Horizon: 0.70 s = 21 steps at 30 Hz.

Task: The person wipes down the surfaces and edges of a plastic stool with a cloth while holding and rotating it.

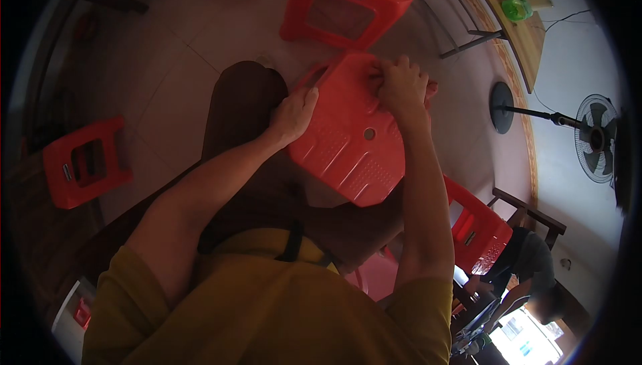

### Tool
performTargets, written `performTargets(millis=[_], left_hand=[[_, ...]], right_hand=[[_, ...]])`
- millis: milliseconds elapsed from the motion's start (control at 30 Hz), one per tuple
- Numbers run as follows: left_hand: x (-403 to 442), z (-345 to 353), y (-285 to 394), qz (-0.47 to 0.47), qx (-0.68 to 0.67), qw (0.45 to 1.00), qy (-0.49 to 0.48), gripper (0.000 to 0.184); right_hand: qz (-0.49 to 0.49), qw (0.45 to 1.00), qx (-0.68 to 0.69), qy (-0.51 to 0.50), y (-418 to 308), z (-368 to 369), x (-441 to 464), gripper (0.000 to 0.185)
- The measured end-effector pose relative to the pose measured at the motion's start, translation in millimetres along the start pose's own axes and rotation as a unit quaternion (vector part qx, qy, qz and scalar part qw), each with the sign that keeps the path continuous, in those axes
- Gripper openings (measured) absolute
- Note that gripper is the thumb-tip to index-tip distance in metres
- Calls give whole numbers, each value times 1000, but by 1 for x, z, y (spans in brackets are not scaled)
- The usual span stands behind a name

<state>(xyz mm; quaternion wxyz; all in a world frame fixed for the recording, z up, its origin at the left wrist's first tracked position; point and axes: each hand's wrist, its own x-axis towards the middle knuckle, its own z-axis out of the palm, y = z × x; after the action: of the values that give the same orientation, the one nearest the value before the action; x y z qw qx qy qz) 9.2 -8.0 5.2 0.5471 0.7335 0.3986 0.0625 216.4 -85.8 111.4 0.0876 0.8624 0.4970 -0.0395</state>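
Left hand [294, 116]: closed on the left edge of the red stool [334, 157], the fingers partly hidden; the arm is bent at the elbow and stretched forward.
Right hand [403, 85]: set on the stool's far right part, fingers curled down; whether anything is pinched cannot be told. The arm is held nearly straight.
Stool: held in front of the lap, between the legs, its holed seat face turned up.
Floor [164, 74]: pale tiles; other stools are stood ahead [351, 7] and at the left [83, 164].
Counter [531, 44]: placed against the wall, upper right, a green jar [516, 9] set on it.
Right side: a fan [595, 134] is seen, and below it a person [531, 261] bent forward.
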Motion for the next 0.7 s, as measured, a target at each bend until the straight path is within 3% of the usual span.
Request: performTargets(millis=[400, 567, 700], left_hand=[[-1, -6, 6, -12, -8, 1000, -26, 57], [-1, -5, 5, -3, -11, 1000, -19, 57], [-2, -4, 6, -3, -10, 1000, -14, 57]], right_hand=[[38, 998, 53, 20, -9, -1, 26, 30], [63, 989, 85, -103, -8, -14, 41, 33], [58, 988, 91, -110, -17, -19, 47, 34]])
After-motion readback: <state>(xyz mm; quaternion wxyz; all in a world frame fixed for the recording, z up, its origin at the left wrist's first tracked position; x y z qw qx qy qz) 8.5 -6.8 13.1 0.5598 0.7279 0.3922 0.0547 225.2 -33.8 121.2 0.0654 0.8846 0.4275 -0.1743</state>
